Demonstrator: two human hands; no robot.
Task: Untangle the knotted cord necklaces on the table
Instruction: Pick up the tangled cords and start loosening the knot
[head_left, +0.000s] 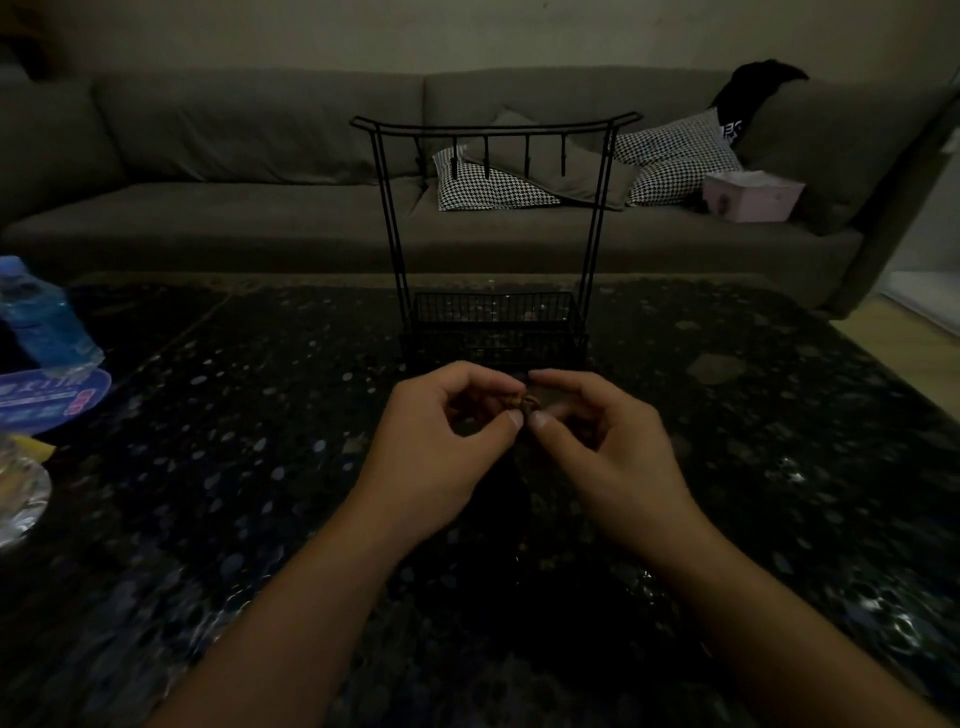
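A small brown knot of cord necklace (523, 402) is pinched between the fingertips of both hands, held above the dark speckled table (260, 467). My left hand (441, 441) grips it from the left with thumb and forefinger. My right hand (602, 441) grips it from the right the same way. The rest of the cord hangs down between my wrists and is barely visible in the dim light. Just behind my hands stands a black wire jewellery stand (493, 234) with several hooks on its top bar and a mesh basket at its base.
A blue water bottle (39, 317) and a blue packet (47, 402) lie at the table's left edge, with a foil-like dish (18, 499) below them. Behind the table runs a grey sofa (208, 171) with checked cushions (670, 156) and a pink tissue box (750, 195).
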